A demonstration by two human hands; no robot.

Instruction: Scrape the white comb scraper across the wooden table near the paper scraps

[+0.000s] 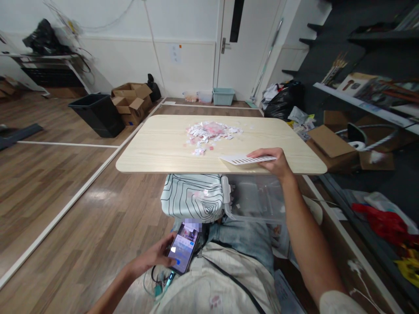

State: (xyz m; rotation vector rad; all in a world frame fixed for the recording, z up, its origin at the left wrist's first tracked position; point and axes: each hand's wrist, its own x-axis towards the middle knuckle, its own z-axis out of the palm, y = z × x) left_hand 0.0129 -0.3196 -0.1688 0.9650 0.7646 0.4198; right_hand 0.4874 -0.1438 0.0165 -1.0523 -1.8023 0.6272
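Observation:
My left hand (156, 257) is low by my lap, fingers wrapped round a lit smartphone (183, 247) with a cable hanging under it. My right hand (272, 159) reaches out to the near right edge of a light wooden table (157, 148) and rests on a white strip of paper with black bars (246, 159), fingers curled over its right end. A heap of small white and pink paper scraps (211, 132) lies in the middle of the table, beyond the strip.
Under the table sit a patterned cushion (193, 196) and a clear plastic bin (258, 198). A black bin (98, 114) and cardboard boxes (132, 101) stand on the floor at the left. Shelves, boxes and black bags crowd the right side.

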